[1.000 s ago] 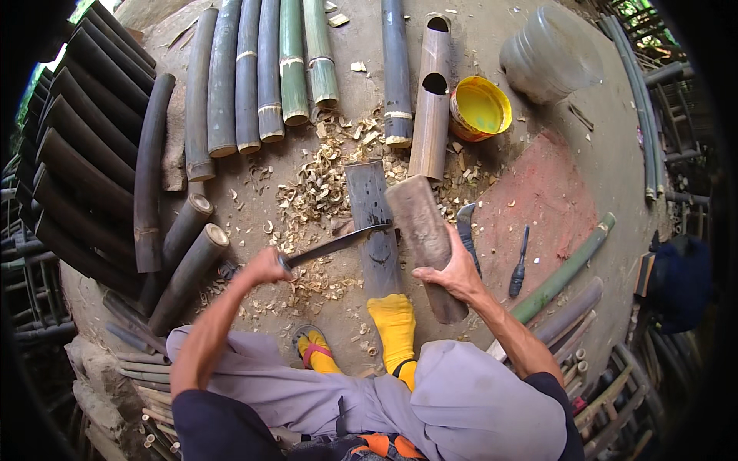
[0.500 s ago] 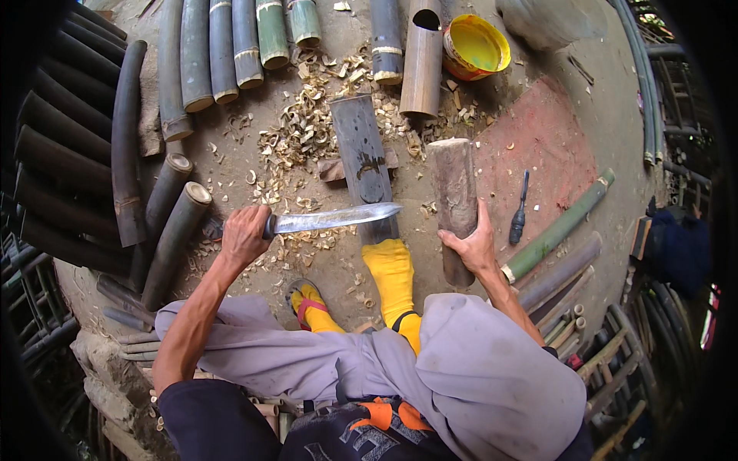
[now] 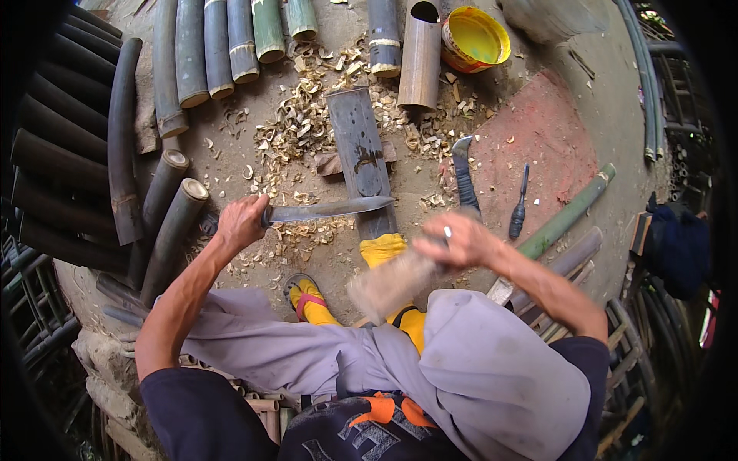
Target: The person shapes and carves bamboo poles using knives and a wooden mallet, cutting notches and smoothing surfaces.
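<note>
Head view: the left hand (image 3: 240, 221) clenches the handle of a long steel machete (image 3: 330, 209), blade level over the dark bamboo chopping slab (image 3: 360, 154). The right hand (image 3: 455, 240) grasps what seems, through blur, a pale bamboo section (image 3: 392, 283) above the knees.

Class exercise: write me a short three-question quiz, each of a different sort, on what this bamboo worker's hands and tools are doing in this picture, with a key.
1. True or false: the left hand grips a long steel-bladed knife whose blade lies across the dark flat wooden chopping block.
2. Multiple choice: the right hand holds
A. the yellow plastic bucket
B. a pale, motion-blurred bamboo section
C. the small dark-handled screwdriver-like tool
3. Fill in: beside the block, on the ground, lies a second tool, a curved-tipped ______ with a dark handle.

Key
1. True
2. B
3. knife (hooked blade)
</note>
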Tool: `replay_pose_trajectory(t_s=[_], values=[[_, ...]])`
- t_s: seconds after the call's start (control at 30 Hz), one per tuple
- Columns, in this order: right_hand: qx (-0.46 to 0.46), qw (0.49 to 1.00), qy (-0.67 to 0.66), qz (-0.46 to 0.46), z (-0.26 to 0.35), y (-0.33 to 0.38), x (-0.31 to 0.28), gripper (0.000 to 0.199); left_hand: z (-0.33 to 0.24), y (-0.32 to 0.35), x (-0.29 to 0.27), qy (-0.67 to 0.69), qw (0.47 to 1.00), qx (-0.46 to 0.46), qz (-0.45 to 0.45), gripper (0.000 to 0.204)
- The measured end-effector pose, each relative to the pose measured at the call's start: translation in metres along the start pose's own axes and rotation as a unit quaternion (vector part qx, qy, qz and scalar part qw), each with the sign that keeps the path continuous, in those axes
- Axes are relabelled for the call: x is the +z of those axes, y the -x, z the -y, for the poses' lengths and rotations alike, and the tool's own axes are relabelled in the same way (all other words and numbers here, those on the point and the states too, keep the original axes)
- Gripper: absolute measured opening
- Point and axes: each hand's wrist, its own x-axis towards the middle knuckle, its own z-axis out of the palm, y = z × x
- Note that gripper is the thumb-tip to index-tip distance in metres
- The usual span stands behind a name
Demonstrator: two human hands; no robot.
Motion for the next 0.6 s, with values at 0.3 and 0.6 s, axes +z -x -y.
replay_pose_trajectory(t_s=[0.3,0.6], values=[[-0.102,0.990,-0.082,0.057,-0.004,-0.039,0.004,0.057,0.003,0.000,0.003,-0.027,0.999,0.011,-0.018,0.025],[-0.042,0.996,-0.051,0.065,0.007,-0.053,-0.003,0.038,0.009,-0.001,0.008,-0.043,0.997,0.032,-0.059,0.023]])
